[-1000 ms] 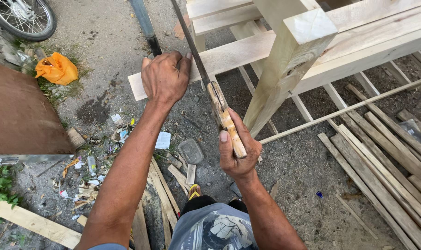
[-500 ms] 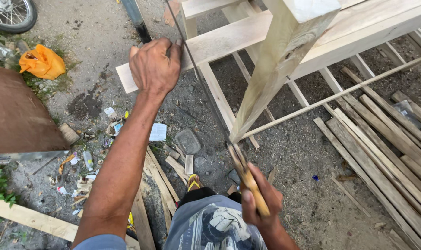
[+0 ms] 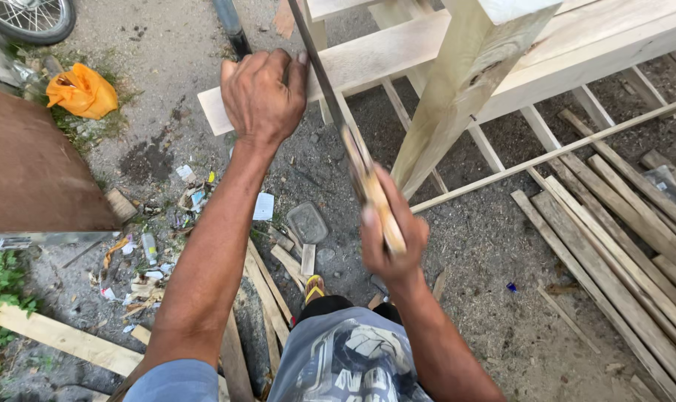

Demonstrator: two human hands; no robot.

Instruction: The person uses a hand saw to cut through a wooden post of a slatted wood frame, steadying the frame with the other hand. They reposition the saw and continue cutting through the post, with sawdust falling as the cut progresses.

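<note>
Across the pale wooden frame, a flat plank lies pinned under the left hand, fingers curled over its far edge. The right hand is closed tight on the handsaw, its blade meeting the plank beside the left hand. How deep the cut goes cannot be seen; the plank's short end is not yet off.

Outdoor dirt ground, littered; orange bag, scrap slats, bike wheel, daylight.
</note>
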